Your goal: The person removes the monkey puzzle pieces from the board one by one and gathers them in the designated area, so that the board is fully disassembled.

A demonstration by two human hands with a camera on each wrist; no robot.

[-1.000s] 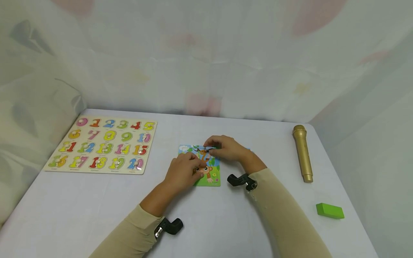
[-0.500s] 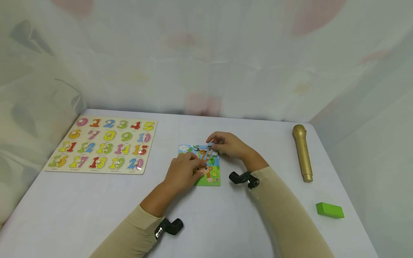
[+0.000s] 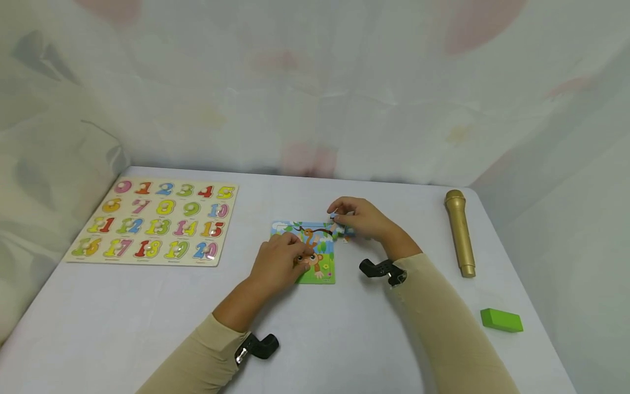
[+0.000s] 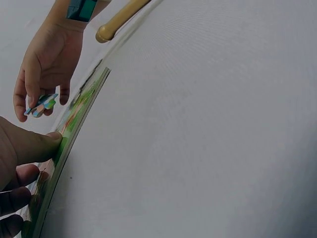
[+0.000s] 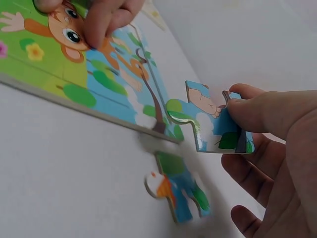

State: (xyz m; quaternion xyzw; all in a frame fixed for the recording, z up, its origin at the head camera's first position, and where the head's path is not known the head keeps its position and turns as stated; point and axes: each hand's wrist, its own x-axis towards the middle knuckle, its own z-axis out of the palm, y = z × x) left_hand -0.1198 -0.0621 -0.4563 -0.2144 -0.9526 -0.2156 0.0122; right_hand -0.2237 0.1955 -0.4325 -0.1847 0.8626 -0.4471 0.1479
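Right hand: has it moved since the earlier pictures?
Yes: the right hand has shifted right and forward, from over the monkey board past its far right corner.

Rests the thumb of the bare left hand [image 4: 15,148] on a thin, flat, straight-edged board [image 4: 74,119] printed in green and orange, close to its long pale edge and seen at a steep slant. Has the other fingers lower along the same board, partly out of view; cannot tell whether all touch it. Pinches in the bare right hand [image 4: 54,59] a small, flat, blue, green and peach puzzle piece [image 4: 42,105], just beside the board. Wears a boxy dark teal device [image 4: 81,11] on the right wrist. Shows a gold, round-ended rod [image 4: 119,22] lying beyond the board's far corner on the smooth white counter [image 4: 198,124]. Cannot tell whether the pale line beside the rod marks the counter's edge.
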